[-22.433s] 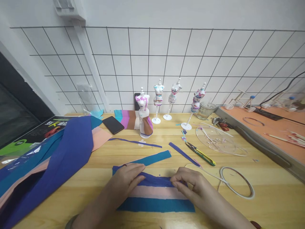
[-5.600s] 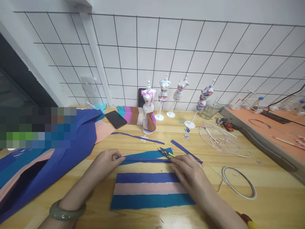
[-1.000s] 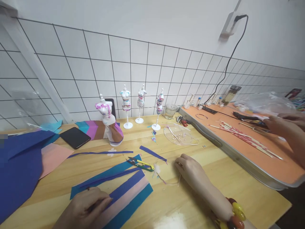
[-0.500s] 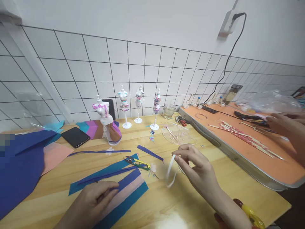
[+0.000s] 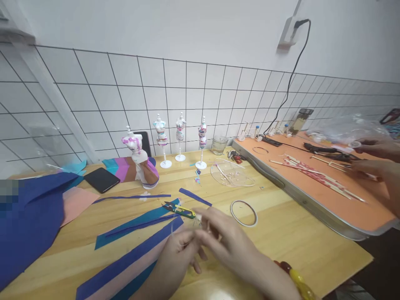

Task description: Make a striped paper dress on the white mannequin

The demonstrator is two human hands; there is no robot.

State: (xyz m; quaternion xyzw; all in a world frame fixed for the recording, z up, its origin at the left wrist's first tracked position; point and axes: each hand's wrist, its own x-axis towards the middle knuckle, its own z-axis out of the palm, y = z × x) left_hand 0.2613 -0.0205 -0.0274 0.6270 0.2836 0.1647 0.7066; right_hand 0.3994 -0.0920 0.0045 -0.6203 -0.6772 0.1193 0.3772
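My left hand [image 5: 176, 258] and my right hand [image 5: 229, 243] meet over the table, fingertips close together and somewhat blurred. A thin white strip [image 5: 172, 227] pokes up from the left fingers, which pinch it. The right fingers are closed around another part of it, mostly hidden. Beneath my left hand lie blue, pink and teal fabric strips [image 5: 131, 260]. Just beyond the fingertips rest yellow-and-green thread snips [image 5: 179, 209], partly on a teal strip [image 5: 137, 223]. A pale ring [image 5: 243, 213] lies right of my right hand.
Small dress forms [image 5: 201, 137] stand along the wall, one wearing draped fabric [image 5: 145, 173]. Nearby are a black phone [image 5: 102, 180], a glass cup [image 5: 219, 145] and a clear beaded dish [image 5: 231, 175]. Another person's hands [image 5: 375, 166] work above an orange board [image 5: 328, 200] at right.
My right hand has moved left with the white strip, and my left hand has moved right to meet it. The ring on the table has come into full view.
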